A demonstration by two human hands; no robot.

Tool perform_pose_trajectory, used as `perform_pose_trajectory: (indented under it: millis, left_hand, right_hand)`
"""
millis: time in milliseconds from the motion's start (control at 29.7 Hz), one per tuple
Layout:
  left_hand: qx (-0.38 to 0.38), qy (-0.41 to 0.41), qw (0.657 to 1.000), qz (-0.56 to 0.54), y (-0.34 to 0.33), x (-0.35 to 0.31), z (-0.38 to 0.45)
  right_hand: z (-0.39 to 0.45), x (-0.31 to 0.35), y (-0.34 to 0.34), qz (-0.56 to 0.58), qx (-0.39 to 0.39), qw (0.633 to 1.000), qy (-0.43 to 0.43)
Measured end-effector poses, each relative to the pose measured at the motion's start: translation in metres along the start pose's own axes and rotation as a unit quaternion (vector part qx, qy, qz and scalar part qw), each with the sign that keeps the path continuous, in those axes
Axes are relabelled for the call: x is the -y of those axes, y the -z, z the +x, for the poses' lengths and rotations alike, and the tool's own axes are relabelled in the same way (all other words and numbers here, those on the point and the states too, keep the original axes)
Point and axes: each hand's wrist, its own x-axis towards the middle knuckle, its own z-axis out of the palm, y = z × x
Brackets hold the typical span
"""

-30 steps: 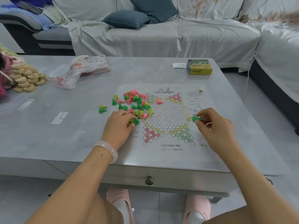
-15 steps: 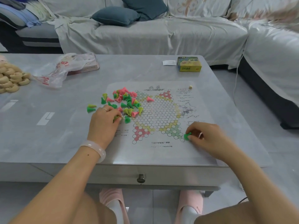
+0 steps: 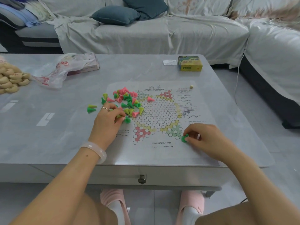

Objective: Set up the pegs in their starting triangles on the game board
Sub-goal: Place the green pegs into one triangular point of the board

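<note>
Seating a green peg at the near green triangle while I pick from the pile.

My left hand sits curled at the near edge of the peg pile, fingertips pinching a yellow-green peg there, so the next piece is ready. The pile lies on the board's far-left corner, spilling onto the bench, which leaves most holes exposed. One pink peg lies alone nearer the centre. My right hand pinches a green peg at the outer tip of the green triangle, matching colour to corner.
</note>
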Motion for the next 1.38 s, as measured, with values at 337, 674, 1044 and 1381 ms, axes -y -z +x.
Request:
perform_pose_trajectory:
  millis: [337, 674, 1044, 1381]
  left_hand:
    - [-0.031, 0.006, 0.999, -0.021, 0.0, -0.003, -0.001]
    - [-0.023, -0.02, 1.0, -0.008, 0.002, -0.005, -0.002]
    - [0.055, 0.033, 0.967, -0.248, -0.001, -0.042, -0.01]
    - [0.107, -0.02, 0.938, -0.33, -0.015, -0.067, -0.018]
  right_hand:
    - [-0.001, 0.002, 0.0, -0.001, -0.003, 1.0, 0.003]
    - [-0.001, 0.002, -0.001, -0.004, 0.002, 1.0, 0.001]
    - [0.006, 0.021, 0.0, 0.13, -0.17, 0.977, -0.01]
    - [0.034, 0.062, -0.024, 0.241, -0.142, 0.96, 0.011]
